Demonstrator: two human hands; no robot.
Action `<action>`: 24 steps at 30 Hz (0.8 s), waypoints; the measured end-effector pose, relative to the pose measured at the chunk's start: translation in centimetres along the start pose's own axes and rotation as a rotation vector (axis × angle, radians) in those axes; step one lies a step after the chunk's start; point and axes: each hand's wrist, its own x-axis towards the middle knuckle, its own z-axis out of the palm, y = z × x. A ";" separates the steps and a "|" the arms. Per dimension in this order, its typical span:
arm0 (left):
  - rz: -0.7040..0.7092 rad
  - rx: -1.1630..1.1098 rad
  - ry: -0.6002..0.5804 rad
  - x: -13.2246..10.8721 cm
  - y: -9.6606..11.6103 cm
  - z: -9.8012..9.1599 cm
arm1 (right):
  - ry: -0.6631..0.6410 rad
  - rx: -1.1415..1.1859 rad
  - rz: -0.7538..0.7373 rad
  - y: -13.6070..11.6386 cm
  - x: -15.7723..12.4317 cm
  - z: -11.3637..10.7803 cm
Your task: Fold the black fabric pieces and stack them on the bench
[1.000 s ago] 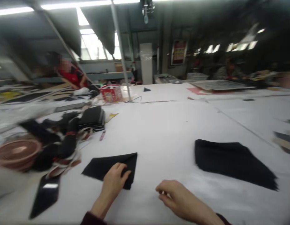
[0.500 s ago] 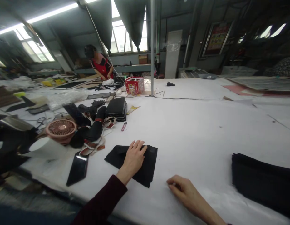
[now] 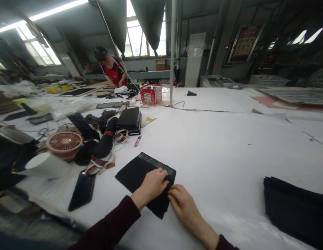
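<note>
A small stack of black fabric pieces (image 3: 135, 173) lies on the white tabletop in front of me. A shinier, greyish strip (image 3: 156, 163) runs along its far edge. My left hand (image 3: 154, 184) rests over the right part of the stack, fingers curled and closed on the cloth near the strip. At the stack's right edge my right hand (image 3: 182, 203) has thumb and fingertips pinched together on the border of the fabric. How many layers each hand grips is hidden. Another black fabric stack (image 3: 294, 208) lies at the right.
Left of the fabric are a phone (image 3: 82, 191), a pink fan (image 3: 64, 143), a white cone-shaped roll (image 3: 45, 165) and small pink thread snips (image 3: 137, 141). A pile of black panels (image 3: 128, 119) stands behind. Farther back are a red box (image 3: 151, 95), a pole (image 3: 172, 55) and a co-worker (image 3: 113, 71).
My left hand has gone from lying spread on the cloth to curled fingers. My right hand has moved left to the fabric's edge. The shiny strip now shows along the far edge.
</note>
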 end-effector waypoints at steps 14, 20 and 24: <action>-0.124 -0.243 0.069 0.1 -0.3 2.3 | 0.021 0.013 -0.037 2.2 1.1 -1.4; -0.148 -0.498 0.019 1.1 -1.7 1.8 | -0.042 -0.084 -0.102 2.3 2.1 -1.6; -0.177 -0.759 -0.018 1.8 -2.5 1.7 | -0.115 -0.174 -0.062 1.9 3.0 -1.4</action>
